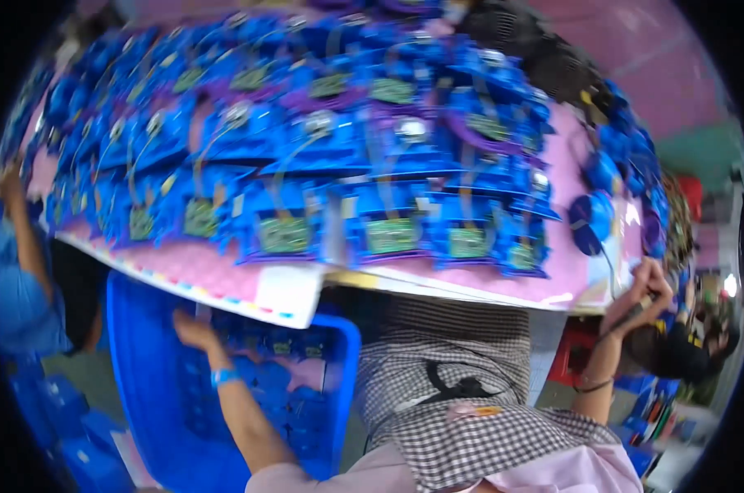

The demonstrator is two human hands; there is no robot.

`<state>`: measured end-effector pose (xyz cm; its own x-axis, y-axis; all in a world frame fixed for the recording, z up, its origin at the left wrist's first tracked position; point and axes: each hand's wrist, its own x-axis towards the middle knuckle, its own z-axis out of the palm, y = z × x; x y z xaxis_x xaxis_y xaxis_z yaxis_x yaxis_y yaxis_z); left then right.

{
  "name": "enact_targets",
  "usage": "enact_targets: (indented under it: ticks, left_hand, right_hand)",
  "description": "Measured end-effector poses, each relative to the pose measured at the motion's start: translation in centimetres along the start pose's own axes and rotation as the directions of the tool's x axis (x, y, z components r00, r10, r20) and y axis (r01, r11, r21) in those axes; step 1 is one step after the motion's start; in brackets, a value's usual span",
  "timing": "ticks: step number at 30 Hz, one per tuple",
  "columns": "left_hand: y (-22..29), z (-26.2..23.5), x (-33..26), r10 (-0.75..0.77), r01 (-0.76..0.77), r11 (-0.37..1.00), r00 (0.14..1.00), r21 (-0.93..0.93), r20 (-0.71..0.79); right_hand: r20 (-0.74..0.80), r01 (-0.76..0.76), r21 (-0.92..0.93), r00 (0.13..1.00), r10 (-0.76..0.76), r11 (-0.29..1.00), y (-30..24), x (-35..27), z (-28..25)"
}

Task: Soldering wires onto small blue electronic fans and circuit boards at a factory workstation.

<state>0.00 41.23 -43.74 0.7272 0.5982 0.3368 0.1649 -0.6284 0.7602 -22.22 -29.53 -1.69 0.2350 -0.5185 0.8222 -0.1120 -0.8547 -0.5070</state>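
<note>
My left hand (195,330), with a blue band at the wrist, hangs over a deep blue plastic bin (349,386). Its fingers are blurred but look apart, and nothing shows in them. Inside the bin lie blue pieces with green circuit boards (282,348). At the table's right edge my right hand (647,294) is closed, its fingers curled. What it holds, if anything, I cannot make out. A thin dark cable (608,261) runs down toward it from a round blue piece (587,223) on the table.
Rows of blue units with green boards (283,235) and wires cover the pink-topped table (216,267). A white sheet (290,294) overhangs its front edge. Another person's arm (29,238) reaches in at far left. Blue boxes (64,398) stand lower left, and black round parts (553,70) lie far right.
</note>
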Motion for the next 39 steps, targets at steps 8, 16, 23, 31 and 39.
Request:
enact_targets:
  ticks: [8,16,23,31,39]
  left_hand:
    - [48.7,-8.7,-7.2,0.285,-0.219,0.782,0.958,-0.583,0.022]
    - [70.2,4.7,-14.9,0.855,-0.832,0.452,0.301,-0.322,0.423]
    - [72.4,8.4,-16.8,0.759,-0.877,0.420,0.199,-0.232,0.620]
    - [61.5,-10.0,-6.6,0.842,-0.676,0.513,0.517,-0.528,0.156]
    - [28.2,-18.7,0.6,0.193,-0.339,0.883,0.892,0.324,0.408]
  right_hand:
    - [-0.023,0.024,0.238,1.000,-0.020,0.971,0.4,-1.5,-1.9]
    - [-0.009,-0.030,0.376,0.999,0.036,0.926,1.6,-1.7,-4.6]
    - [-0.026,-0.097,0.429,0.992,0.120,0.898,2.3,-1.8,-3.8]
    - [-0.006,0.019,0.273,1.000,-0.018,0.962,3.7,-0.4,-1.9]
    - [-0.033,-0.038,0.067,0.999,0.040,0.997,1.5,0.9,0.1]
